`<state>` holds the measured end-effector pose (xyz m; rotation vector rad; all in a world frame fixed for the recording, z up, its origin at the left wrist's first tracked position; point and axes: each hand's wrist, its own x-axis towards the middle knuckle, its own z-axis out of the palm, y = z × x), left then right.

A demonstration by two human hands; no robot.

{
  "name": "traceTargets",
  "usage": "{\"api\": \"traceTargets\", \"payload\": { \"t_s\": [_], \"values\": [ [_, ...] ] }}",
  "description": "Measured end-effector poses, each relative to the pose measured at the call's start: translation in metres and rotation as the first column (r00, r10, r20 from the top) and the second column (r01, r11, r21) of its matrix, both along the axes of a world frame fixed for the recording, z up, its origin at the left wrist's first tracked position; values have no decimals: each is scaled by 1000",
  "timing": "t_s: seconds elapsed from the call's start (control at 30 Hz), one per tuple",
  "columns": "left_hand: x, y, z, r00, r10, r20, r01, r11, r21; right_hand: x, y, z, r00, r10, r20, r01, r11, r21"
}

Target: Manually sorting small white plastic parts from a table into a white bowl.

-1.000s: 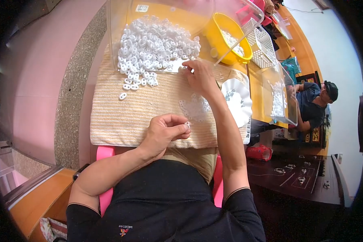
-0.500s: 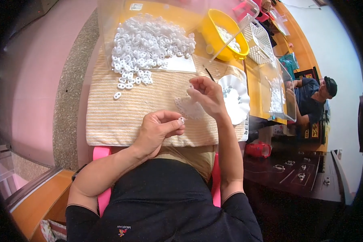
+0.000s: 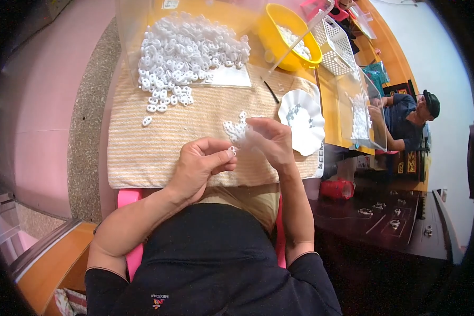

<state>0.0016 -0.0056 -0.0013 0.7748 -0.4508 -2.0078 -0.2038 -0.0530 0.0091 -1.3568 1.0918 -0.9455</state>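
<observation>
Between the thumb and fingertips of my left hand (image 3: 203,160), a small white plastic piece (image 3: 232,151) with a hole is pinched. My right hand (image 3: 271,142) hovers just to the right of it, thumb and fingertips smeared by motion, so whatever they may hold is hidden. Behind the fingers, a cluster of white two-holed pieces (image 3: 234,130) lies on the striped towel (image 3: 158,158). Farther back left, a large heap of the same white two-holed oval pieces (image 3: 189,52) spills from a clear plastic bin (image 3: 129,31) onto the towel.
A white wavy-rimmed dish (image 3: 313,137) with small bits inside stands right of my right hand, a thin black stick (image 3: 271,92) beside it. Beyond are a yellow basin (image 3: 271,31), a white perforated basket (image 3: 334,45) and another clear bin (image 3: 376,131). A co-worker (image 3: 408,113) sits at the right.
My right hand has come down and toward my left hand. My left hand keeps its pinch on the small white piece. The whole view has shifted slightly.
</observation>
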Motion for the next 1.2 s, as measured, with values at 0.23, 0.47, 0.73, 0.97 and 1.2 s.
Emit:
{"api": "traceTargets", "payload": {
  "t_s": [0.23,0.47,0.73,0.97,1.2],
  "values": [
    [1,1,0,1000,-1,-11,0,1000,-9,3,17,6,997,1,-78,-4,999,-33],
    [0,1,-1,1000,-3,-5,3,1000,-6,9,30,5,997,-79,-25,80,995,58],
    [-1,1,0,1000,0,-23,0,1000,0,7,36,-4,992,11,127,-32,987,158],
    [0,1,3,998,5,-58,-6,1000,-17,8,39,-3,985,37,169,-72,976,207],
    [-1,2,3,999,13,-42,-13,1000,-2,6,38,-8,984,50,170,-79,983,169]
  ]
}}
